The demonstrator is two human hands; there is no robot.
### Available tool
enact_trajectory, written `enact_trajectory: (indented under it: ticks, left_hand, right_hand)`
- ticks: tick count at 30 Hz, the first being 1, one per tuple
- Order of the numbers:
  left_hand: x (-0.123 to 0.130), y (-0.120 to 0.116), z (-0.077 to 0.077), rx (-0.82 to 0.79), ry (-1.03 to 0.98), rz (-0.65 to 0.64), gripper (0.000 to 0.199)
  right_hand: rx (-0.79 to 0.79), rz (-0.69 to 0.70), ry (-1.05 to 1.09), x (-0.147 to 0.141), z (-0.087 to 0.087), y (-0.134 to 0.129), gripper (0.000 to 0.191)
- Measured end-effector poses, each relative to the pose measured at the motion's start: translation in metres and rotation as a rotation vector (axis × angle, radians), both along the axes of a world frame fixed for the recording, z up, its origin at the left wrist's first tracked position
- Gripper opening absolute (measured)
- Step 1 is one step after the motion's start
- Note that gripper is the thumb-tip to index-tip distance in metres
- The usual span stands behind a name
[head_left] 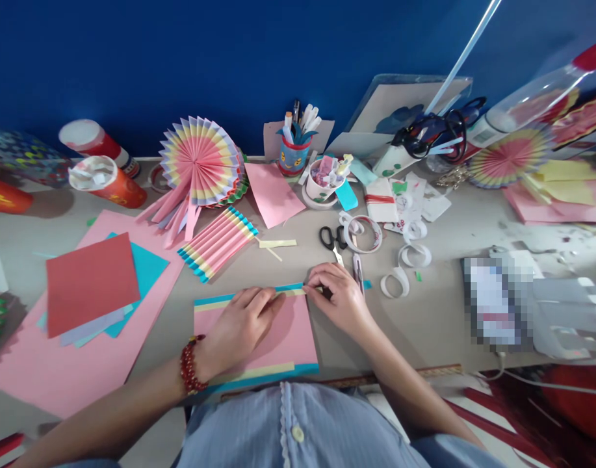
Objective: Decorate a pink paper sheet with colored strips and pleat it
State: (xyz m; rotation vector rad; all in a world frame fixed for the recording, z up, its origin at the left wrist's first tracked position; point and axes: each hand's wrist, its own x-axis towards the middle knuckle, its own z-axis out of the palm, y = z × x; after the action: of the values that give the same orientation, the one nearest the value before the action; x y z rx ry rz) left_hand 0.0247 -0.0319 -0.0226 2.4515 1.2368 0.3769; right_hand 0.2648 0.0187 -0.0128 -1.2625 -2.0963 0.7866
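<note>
A pink sheet of paper [294,331] with blue and yellow bands along its far and near edges lies at the table's front. My left hand [246,325], a red bead bracelet at its wrist, rests on the sheet, fingers lying across the far yellow band. At the far right corner my right hand [337,292] is closed, thumb and finger pinching the sheet's banded edge. Just beyond it are scissors [333,244] with black handles and a utility knife [358,270]. A pleated paper strip [217,244] with matching bands lies behind my left hand.
Coloured sheets [93,286] are stacked at left on a large pink sheet [29,374]. Paper fans [200,162], a pen cup [294,156] and a scrap cup [324,182] line the wall. Tape rolls [363,234] lie right of centre, a phone [492,302] farther right.
</note>
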Motion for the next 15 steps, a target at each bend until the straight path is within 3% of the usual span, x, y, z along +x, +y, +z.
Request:
enact_trajectory:
  ticks: [15]
  left_hand:
    - [-0.0001,-0.0004,0.0027,0.026,0.059,-0.028,0.035]
  right_hand:
    - [0.064,0.007,-0.052,-0.0009,-0.0026,-0.0017,0.011]
